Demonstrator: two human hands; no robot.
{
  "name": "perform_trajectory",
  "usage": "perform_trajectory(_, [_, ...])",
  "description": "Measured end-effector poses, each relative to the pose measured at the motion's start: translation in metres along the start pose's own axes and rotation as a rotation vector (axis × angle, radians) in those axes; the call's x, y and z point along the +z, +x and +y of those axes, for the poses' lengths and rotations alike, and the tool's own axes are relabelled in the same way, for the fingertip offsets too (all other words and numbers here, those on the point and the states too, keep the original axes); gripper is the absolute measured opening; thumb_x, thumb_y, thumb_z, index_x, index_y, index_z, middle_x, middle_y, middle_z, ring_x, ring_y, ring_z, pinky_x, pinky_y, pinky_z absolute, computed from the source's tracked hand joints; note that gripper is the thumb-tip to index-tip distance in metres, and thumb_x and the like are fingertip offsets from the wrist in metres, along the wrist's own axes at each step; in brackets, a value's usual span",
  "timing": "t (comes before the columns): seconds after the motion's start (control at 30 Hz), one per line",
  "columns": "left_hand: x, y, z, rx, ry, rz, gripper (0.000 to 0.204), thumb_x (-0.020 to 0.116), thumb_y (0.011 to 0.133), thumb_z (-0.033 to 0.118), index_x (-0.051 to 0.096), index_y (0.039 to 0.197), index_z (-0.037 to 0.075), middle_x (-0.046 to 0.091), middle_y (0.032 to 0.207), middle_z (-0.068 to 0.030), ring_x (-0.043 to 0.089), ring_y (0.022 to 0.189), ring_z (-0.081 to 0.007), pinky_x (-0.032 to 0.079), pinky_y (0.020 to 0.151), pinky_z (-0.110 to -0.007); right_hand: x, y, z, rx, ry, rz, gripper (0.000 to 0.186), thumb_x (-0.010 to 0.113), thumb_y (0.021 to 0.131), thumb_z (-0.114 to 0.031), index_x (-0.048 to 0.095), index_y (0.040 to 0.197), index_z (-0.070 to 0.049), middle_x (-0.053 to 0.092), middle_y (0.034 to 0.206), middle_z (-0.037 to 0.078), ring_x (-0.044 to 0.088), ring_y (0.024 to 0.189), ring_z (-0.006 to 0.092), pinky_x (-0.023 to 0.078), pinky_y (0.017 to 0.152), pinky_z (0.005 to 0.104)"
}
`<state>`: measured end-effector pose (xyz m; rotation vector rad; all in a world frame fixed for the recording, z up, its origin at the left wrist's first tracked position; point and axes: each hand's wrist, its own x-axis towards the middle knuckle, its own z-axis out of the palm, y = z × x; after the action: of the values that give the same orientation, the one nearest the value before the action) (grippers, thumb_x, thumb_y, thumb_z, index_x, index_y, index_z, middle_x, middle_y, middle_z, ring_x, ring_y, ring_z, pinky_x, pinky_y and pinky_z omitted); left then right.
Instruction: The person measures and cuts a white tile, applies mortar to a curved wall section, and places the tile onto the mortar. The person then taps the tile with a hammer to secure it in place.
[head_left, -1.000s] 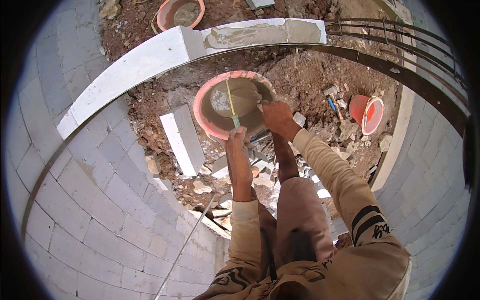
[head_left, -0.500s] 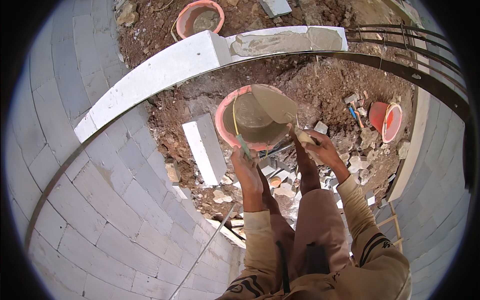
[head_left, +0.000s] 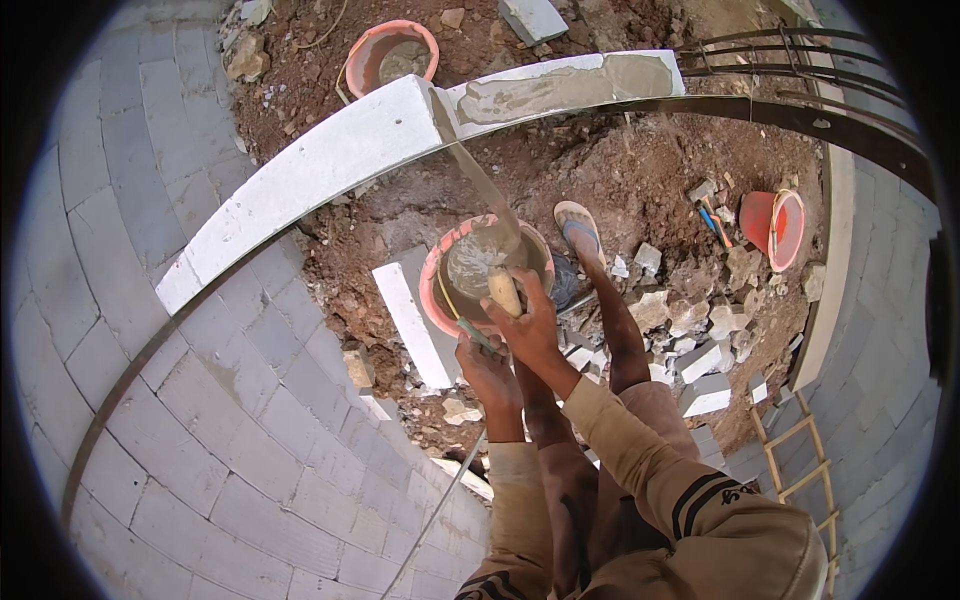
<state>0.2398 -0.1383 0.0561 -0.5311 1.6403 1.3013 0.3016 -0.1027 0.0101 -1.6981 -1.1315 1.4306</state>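
My right hand (head_left: pixel 530 330) grips the wooden handle (head_left: pixel 503 291) of a trowel over a pink bucket (head_left: pixel 433 275) of wet grey mortar. A long grey streak (head_left: pixel 476 180), apparently mortar in motion, runs from above the bucket up to the joint between two white blocks (head_left: pixel 320 175) on the curved wall top. The right-hand block has grey mortar (head_left: pixel 610 85) spread on it. Below my right hand, my left hand (head_left: pixel 487 372) holds the green grip (head_left: pixel 478 335) on the bucket's yellow handle. The trowel blade is unclear within the mortar.
Another pink bucket (head_left: pixel 360 55) lies beyond the wall top. A red bucket (head_left: pixel 762 225), tools (head_left: pixel 712 222), loose block (head_left: pixel 410 315) and rubble (head_left: pixel 700 320) lie on the soil. Bent rebar (head_left: pixel 800 70), a bamboo ladder (head_left: pixel 800 440) and curved block walls (head_left: pixel 190 420) surround my legs and sandalled foot (head_left: pixel 578 232).
My right hand has swung left and lower over the bucket with the trowel. A grey streak has appeared between bucket and wall top. My left hand has moved down slightly.
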Motion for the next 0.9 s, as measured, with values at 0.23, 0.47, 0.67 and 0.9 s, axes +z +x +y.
perform_trajectory(0.23, [-0.048,0.015,-0.009,-0.06,0.023,-0.006,0.049,0.051,0.101,0.053,0.052,0.117,0.007,0.054,0.097,-0.0032,0.052,0.09,-0.0175,0.04,0.087,-0.035,0.005,0.095,0.002,0.21,0.199,0.072,0.046,0.079,0.086,-0.016,0.052,0.121,-0.002,0.066,0.097,0.016,0.066,0.087,0.0265,0.053,0.081,0.0391])
perform_trajectory(0.47, [-0.061,0.019,-0.021,0.055,0.09,-0.231,0.073,0.048,0.101,0.058,0.042,0.141,-0.002,0.055,0.13,-0.0132,0.056,0.123,-0.0268,0.044,0.105,-0.042,0.064,0.026,-0.057,0.194,0.149,-0.026,0.062,0.075,0.084,-0.015,0.04,0.134,-0.006,0.065,0.11,0.026,0.066,0.099,0.0447,0.052,0.083,0.0482])
perform_trajectory(0.67, [-0.052,0.014,-0.025,-0.113,0.001,-0.104,0.048,0.043,0.106,0.05,0.053,0.124,0.007,0.056,0.105,-0.0045,0.053,0.096,-0.0173,0.042,0.09,-0.035,-0.096,-0.062,-0.032,0.127,-0.255,-0.312,0.054,0.074,0.085,-0.014,0.047,0.132,-0.005,0.068,0.109,0.023,0.069,0.097,0.0433,0.056,0.082,0.0463])
perform_trajectory(0.9, [-0.019,-0.032,-0.031,-0.038,0.168,-0.163,0.044,0.043,0.107,0.048,0.056,0.118,0.008,0.056,0.099,-0.0019,0.052,0.094,-0.0144,0.04,0.086,-0.032,-0.077,0.042,0.091,0.101,-0.982,-0.728,0.046,0.074,0.084,-0.03,0.063,0.118,-0.001,0.07,0.103,0.025,0.068,0.098,0.0441,0.056,0.085,0.0514])
